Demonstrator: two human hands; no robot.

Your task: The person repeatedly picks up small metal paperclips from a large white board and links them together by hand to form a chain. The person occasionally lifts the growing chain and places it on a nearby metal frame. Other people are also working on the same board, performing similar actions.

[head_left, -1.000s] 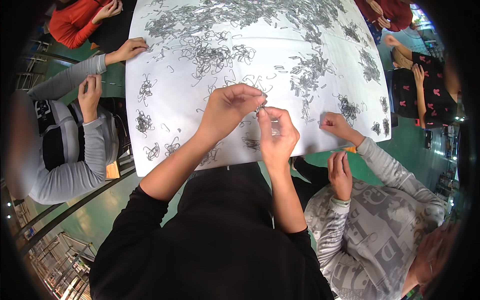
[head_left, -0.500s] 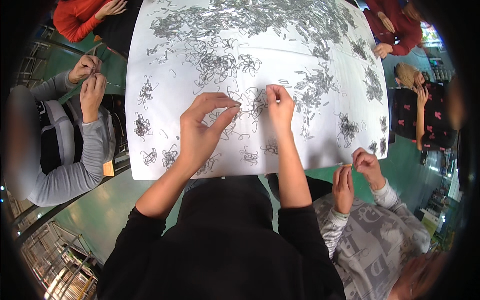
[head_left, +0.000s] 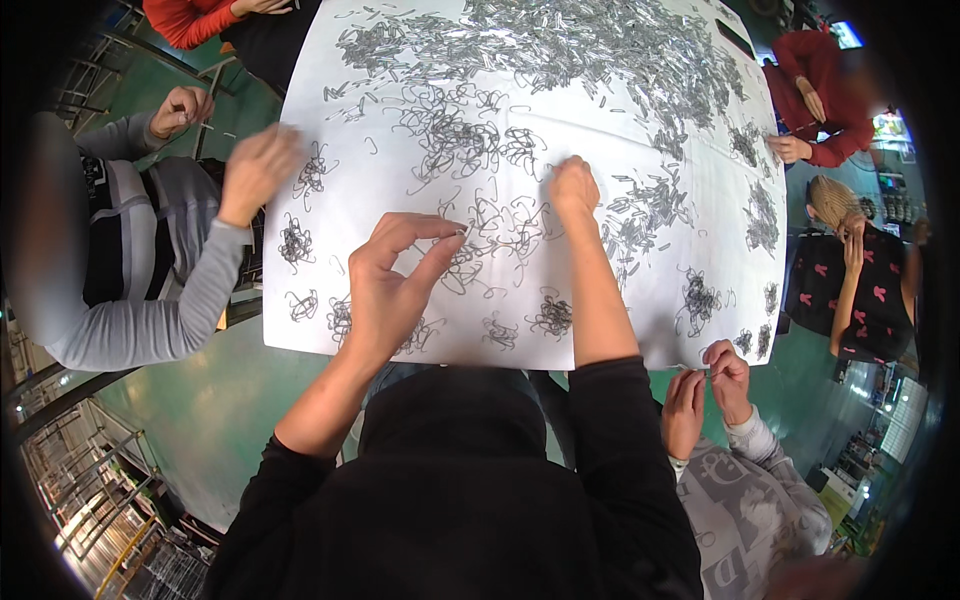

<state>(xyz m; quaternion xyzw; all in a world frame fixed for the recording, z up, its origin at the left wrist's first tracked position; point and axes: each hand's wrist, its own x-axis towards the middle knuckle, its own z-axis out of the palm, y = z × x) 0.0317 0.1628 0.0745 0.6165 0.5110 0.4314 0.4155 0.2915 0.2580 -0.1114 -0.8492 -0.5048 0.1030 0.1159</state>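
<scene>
Grey wire clips (head_left: 470, 262) lie just right of the left hand (head_left: 392, 290), fingers pinched together; right hand (head_left: 573, 188) presses down farther away, fingers curled.

Tangled grey wire clips (head_left: 480, 225) lie scattered on white sheet (head_left: 620, 330)

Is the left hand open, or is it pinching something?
Pinching. The left hand has thumb and forefinger closed together on a thin wire piece above the white table; what the piece is exactly cannot be told.

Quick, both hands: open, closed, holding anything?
Left hand: thumb and forefinger pinched, apparently on a wire piece.
Right hand: closed, knuckles up, on the wire pile; grip hidden.
</scene>
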